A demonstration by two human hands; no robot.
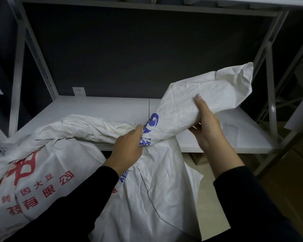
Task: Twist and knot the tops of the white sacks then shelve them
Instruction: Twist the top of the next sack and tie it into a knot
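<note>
Left hand [128,147] clamps the sack [164,198] neck; right hand [205,124] fingers wrap the loose top [208,95]. Hold the neck firm while rotating the top tight before knotting.

The light was dim and cool. The dark back wall [138,55] sank almost to black, and the black sleeves [252,206] showed no detail. Soft, even light lay on the white sack [208,96] and the shelf board [98,109] — no glare, only faint shadows in the creases. Wide-angle distortion tilted the rack uprights [17,67] at the edges, and the right post [271,102] was smeared with blur.
</note>
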